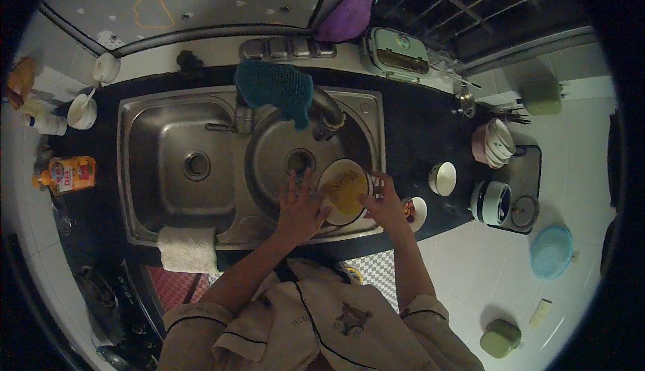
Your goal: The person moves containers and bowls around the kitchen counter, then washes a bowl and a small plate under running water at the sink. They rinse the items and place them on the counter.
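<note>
A white bowl [326, 178] with a dark rim is tilted over the front right part of the round sink basin. In it is yellowish, cloudy liquid with small grains [346, 181] gathered toward the far side. My right hand [383, 203] grips the bowl's right side, thumb at the inner edge and fingers round the outside. Spread flat on the bowl's left is my left hand [300, 208], fingers apart over the basin and thumb close to the rim; whether it touches cannot be made out. The steel double sink [238, 226] lies under both hands.
A teal knitted cloth [272, 89] drapes over the faucet [329, 119] behind the bowl. On the right counter stand a small white bowl [442, 178], a dish with reddish pieces [419, 215] and stacked bowls [498, 143]. A beige towel [187, 250] hangs over the front edge.
</note>
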Demonstrator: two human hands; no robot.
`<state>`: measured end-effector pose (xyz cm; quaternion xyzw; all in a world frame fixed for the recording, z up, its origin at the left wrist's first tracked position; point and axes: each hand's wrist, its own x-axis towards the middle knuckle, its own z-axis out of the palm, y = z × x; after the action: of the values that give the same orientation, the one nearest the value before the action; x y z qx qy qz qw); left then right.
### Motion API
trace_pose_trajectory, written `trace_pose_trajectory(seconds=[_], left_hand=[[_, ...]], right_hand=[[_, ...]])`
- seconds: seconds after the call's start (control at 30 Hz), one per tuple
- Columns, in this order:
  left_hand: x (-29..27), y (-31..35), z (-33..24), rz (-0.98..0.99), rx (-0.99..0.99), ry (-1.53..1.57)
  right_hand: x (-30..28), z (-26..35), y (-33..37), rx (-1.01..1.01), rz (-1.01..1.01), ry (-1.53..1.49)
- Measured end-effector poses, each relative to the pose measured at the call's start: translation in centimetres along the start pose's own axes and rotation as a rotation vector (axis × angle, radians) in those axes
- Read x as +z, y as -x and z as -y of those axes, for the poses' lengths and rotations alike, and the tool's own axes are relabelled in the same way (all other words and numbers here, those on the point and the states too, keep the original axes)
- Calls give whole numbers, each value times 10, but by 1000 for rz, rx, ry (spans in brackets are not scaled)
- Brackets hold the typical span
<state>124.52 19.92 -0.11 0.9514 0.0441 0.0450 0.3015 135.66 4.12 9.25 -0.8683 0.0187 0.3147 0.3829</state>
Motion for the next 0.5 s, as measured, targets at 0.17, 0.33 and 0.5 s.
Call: trace_pose_trajectory(seconds=[0.17, 0.33, 0.5], left_hand=[[-18, -17, 38, -129, -111, -78], [-100, -52, 92, -245, -211, -554], [-111, -42, 124, 166, -372, -474]], right_hand=[[13, -47, -37, 204, 155, -602], [47, -88, -99, 221, 278, -1078], [70, -49, -106, 365, 130, -1106]])
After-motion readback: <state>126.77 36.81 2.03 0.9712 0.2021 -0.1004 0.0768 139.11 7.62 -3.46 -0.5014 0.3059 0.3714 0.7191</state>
